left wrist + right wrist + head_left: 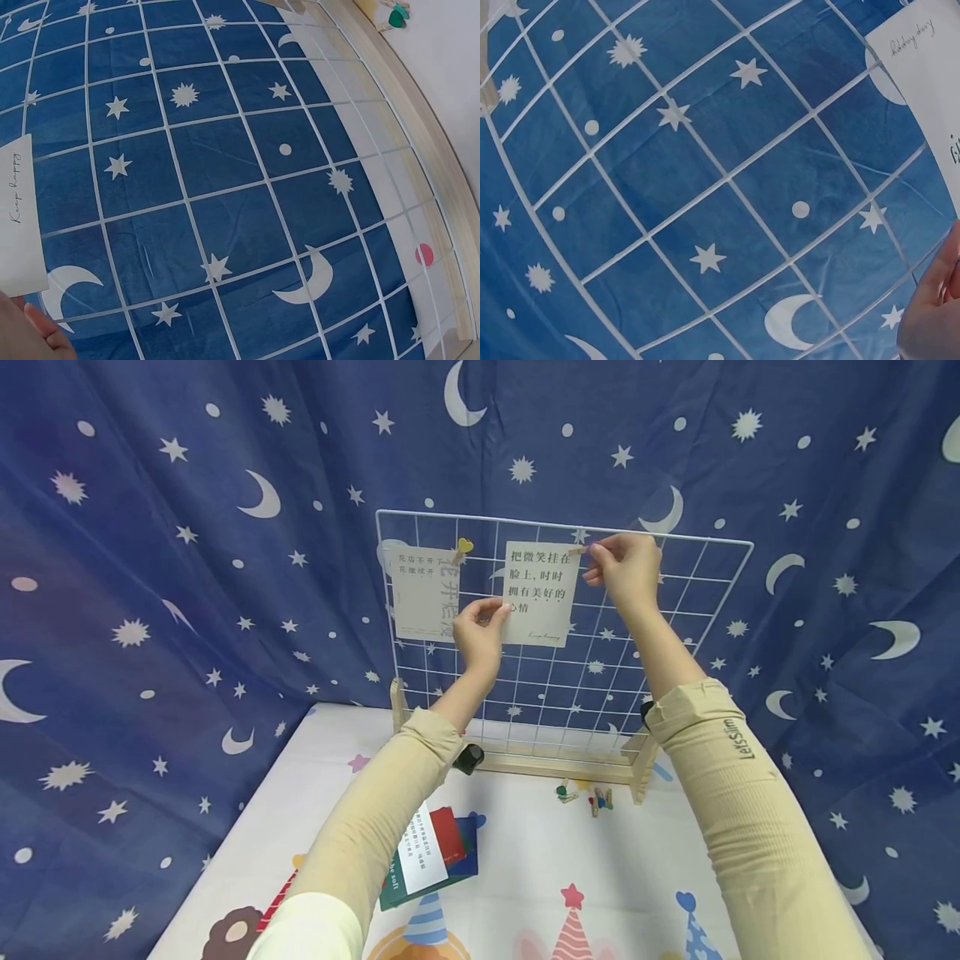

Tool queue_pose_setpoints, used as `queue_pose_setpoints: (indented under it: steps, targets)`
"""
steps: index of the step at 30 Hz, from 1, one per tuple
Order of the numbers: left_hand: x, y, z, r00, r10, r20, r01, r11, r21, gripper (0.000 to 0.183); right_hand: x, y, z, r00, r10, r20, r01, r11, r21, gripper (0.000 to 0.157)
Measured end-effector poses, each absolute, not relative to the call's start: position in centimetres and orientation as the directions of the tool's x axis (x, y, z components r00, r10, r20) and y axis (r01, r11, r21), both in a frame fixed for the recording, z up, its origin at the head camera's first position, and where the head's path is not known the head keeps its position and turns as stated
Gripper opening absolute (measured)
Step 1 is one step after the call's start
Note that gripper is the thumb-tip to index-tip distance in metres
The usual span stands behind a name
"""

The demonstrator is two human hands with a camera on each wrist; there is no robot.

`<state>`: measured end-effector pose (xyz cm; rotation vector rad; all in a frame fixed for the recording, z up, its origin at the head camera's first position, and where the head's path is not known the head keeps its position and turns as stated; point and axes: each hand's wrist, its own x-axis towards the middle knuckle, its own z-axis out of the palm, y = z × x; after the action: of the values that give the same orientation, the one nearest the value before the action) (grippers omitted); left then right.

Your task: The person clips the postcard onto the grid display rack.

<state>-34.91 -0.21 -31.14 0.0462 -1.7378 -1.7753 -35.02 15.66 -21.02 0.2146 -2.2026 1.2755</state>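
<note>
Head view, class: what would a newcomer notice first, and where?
The deep-blue curtain of white moons and stars, filling the background, would probably come first. Next comes a printed card at the centre, against the white wire grid: the left hand pinches its left edge, the right hand a peg at its upper right corner.

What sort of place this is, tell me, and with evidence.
Probably an indoor corner set up for tabletop activities: a moon-and-star curtain hangs behind, the white tabletop bears printed party hats, and a wire grid standing on it has a card pegged up.
</note>
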Motion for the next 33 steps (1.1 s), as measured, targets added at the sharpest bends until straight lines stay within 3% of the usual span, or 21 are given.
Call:
queue_pose_setpoints:
  steps: [33]
  targets:
    - [-34.1,-1.5,-32.4,-0.774,-0.466,0.429,0.456,0.059,0.888,0.017,-33.6,16.4,-22.1,-0.771,0.15,0.618,-0.399,0.643,-0.653,0.026]
